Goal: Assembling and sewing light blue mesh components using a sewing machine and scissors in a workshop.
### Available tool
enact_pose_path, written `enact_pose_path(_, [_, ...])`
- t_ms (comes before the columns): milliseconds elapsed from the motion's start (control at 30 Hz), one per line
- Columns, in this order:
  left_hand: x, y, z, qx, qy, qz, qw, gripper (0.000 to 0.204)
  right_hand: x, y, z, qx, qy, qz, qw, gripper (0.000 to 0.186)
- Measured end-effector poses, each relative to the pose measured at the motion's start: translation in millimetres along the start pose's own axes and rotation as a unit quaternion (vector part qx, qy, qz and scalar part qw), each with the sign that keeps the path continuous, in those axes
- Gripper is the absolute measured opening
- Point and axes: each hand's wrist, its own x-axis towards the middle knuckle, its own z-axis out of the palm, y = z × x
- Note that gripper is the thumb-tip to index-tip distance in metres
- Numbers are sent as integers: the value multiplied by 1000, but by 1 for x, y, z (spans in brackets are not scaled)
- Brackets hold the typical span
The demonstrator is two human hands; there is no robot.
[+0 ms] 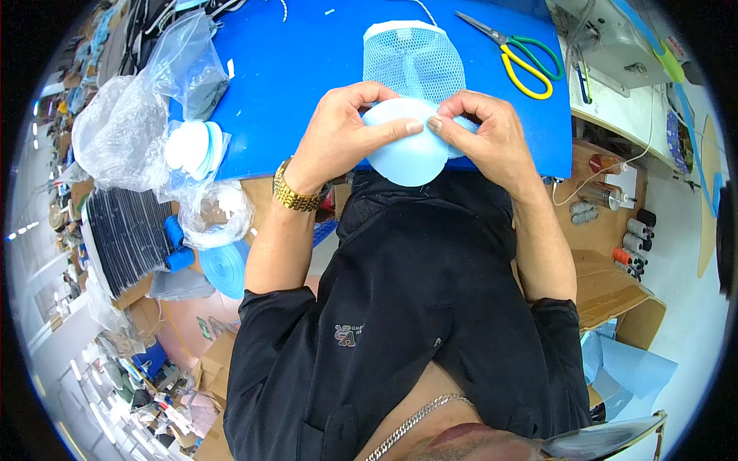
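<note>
A round, light-blue flat piece (411,160) is pinched by its far edge between my two hands, at the table's front edge. On its left side my left hand (337,127) has the thumb laid over the top and the fingers behind. My right hand (492,132) pinches the edge with thumb and forefinger, close to the left thumb. Just beyond lies a light-blue mesh pouch (415,65) with a white band on its far end. Its near end runs behind the round piece, so whether the two are joined is hidden.
Scissors (503,40) with green and yellow handles lie at the table's (300,61) far right. Left are a stack of light-blue discs (196,150) and clear plastic bags (115,142). A white machine (634,58) stands right, above thread spools (632,242). A cardboard box (615,296) sits lower right.
</note>
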Motion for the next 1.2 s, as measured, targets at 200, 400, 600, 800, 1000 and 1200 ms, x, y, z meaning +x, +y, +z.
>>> enact_pose_path(200, [3, -2, 1, 73, 12, 81, 994, 31, 0, 4, -1, 0, 6, -11, 1000, 20])
enact_pose_path(400, [3, -6, 1, 24, 28, 63, 997, 28, 0, 4, 0, 9, 3, -8, 1000, 20])
enact_pose_path(600, [1, -6, 3, 42, 31, 75, 996, 26, -1, 5, 1, 10, -2, -13, 1000, 20])
enact_pose_path(800, [2, -10, 4, 37, 35, 75, 996, 25, -2, 7, 3, 9, 3, 2, 1000, 21])
enact_pose_path(1000, [-1, -8, 7, 40, 49, 82, 995, 25, -3, 5, 3, 1, 4, 2, 1000, 21])
enact_pose_path(1200, [-1, -7, 8, 19, 56, 61, 996, 23, -4, 2, 2, 15, 5, 13, 1000, 21])
